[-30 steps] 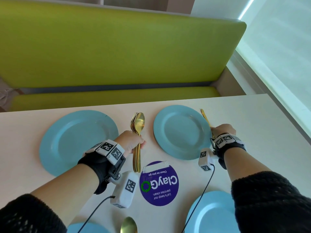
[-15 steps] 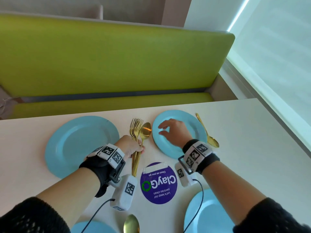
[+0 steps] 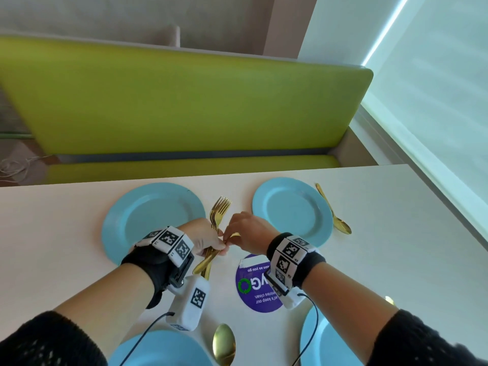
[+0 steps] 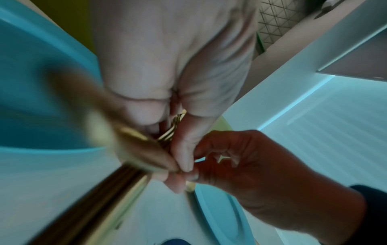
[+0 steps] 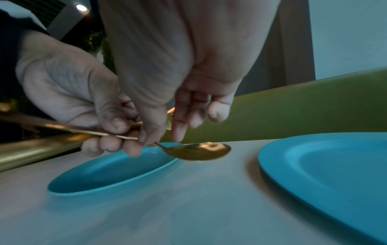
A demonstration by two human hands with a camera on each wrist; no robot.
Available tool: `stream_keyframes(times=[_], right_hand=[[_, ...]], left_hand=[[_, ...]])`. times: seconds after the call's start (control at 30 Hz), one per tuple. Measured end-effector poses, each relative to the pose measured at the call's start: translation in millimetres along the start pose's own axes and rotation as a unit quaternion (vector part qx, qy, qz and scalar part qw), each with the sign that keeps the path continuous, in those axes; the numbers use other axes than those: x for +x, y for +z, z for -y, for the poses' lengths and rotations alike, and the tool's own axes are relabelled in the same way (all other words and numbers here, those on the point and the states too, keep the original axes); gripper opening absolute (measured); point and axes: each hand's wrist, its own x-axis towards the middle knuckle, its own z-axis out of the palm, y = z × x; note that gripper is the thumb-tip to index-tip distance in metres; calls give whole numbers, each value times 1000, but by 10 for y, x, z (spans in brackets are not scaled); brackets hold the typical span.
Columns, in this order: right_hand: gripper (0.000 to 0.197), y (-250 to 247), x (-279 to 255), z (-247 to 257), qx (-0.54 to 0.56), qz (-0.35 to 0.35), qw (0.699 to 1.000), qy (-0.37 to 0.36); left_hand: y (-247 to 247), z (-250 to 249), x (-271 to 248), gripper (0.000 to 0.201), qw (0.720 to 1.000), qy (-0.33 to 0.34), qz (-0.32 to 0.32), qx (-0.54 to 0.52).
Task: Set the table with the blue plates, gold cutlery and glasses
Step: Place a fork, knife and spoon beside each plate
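My left hand (image 3: 220,247) grips a bundle of gold cutlery (image 3: 219,211) between the two far blue plates, fork tines pointing away. My right hand (image 3: 231,239) meets it and pinches a gold spoon (image 5: 201,151) at its neck with thumb and forefinger; the bowl hovers just above the table. In the right wrist view the left hand (image 5: 90,106) still holds the handles (image 5: 62,128). The far left plate (image 3: 148,223) and far right plate (image 3: 293,207) lie flat. Another gold spoon (image 3: 334,211) lies right of the far right plate. No glasses are in view.
Two more blue plates (image 3: 161,350) (image 3: 332,344) sit at the near edge with a gold spoon (image 3: 224,344) between them. A purple round sticker (image 3: 253,289) marks the table's middle. A green bench (image 3: 184,107) runs behind the table; a window blind is at right.
My right hand left the spoon beside the far right plate, crossed over that plate to the left, and now pinches a spoon in the bundle. My left hand has tilted the bundle.
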Motion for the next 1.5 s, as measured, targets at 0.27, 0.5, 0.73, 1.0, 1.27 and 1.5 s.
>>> stream_keyframes(times=[0.27,0.5,0.73,1.0,1.27,1.5], right_hand=[[19,-69,34,72,23,-4,999,42],[28,-20,274,9,160,5,958,239],[20,229,678,115,185,58,921,337],[29,365,859,173,165,21,903,395],[15,299,922,258,205,17,899,388],[19,274,917,247,189,15,906,379]], left_hand=[[-369,95,8,32,993,6,-109,-45],[-708,150,6,27,958,8,-213,-190],[-713,220,-8,23,963,-4,-179,-199],[-736,270,-21,21,967,-10,-167,-195],[-756,255,7,18,967,-11,-161,-199],[-731,243,13,11,969,-7,-161,-187]])
